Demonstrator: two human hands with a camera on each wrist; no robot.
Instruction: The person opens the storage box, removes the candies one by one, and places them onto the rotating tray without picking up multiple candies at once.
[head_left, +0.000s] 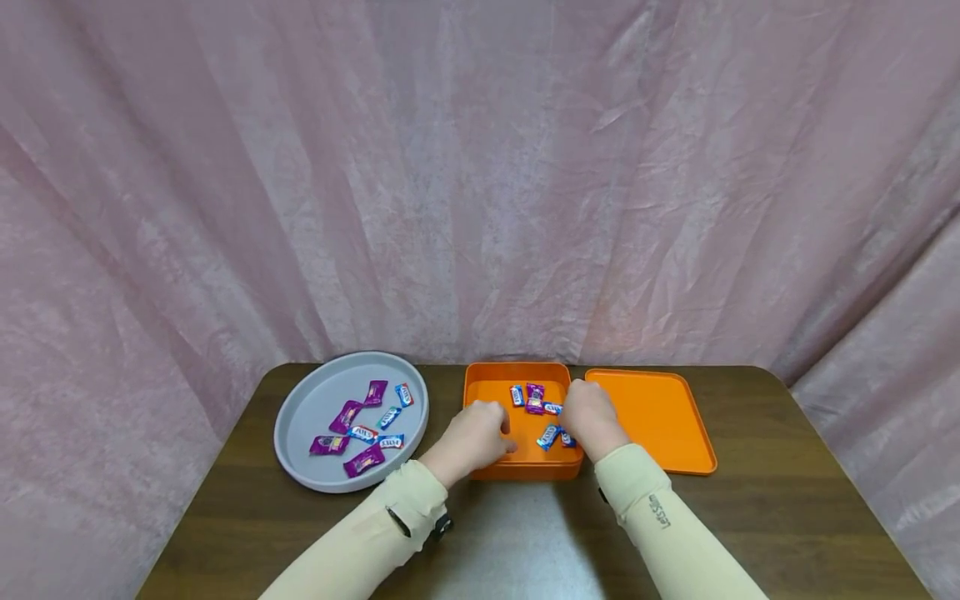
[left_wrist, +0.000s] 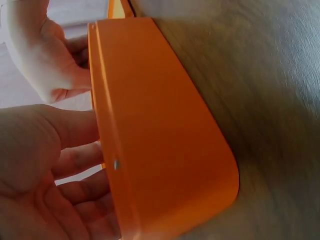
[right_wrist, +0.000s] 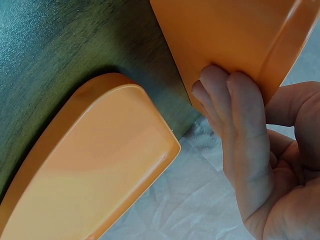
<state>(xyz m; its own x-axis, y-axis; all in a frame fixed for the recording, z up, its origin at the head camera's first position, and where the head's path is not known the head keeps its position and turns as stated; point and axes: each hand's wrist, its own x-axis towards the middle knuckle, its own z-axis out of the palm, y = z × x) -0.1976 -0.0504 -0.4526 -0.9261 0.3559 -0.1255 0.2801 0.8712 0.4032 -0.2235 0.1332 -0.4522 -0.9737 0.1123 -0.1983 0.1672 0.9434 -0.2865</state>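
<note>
An orange box [head_left: 487,473] stands at the middle of the table with several purple-wrapped sweets [head_left: 535,392] and blue-and-white-wrapped sweets [head_left: 548,437] inside. My left hand [head_left: 474,437] reaches over its left side. In the left wrist view its fingers [left_wrist: 82,187] dip behind the near wall, partly hidden, and I see no sweet in them. My right hand [head_left: 591,417] grips the box's right wall. In the right wrist view several fingers [right_wrist: 245,110] lie against the outside of that wall, while the thumb goes behind the rim.
A round grey tray [head_left: 296,454] on the left holds purple sweets [head_left: 365,460] and blue-and-white sweets [head_left: 389,417]. To the right of the box lies an orange lid [head_left: 652,417]. A pink curtain [head_left: 480,183] hangs behind the wooden table [head_left: 780,500].
</note>
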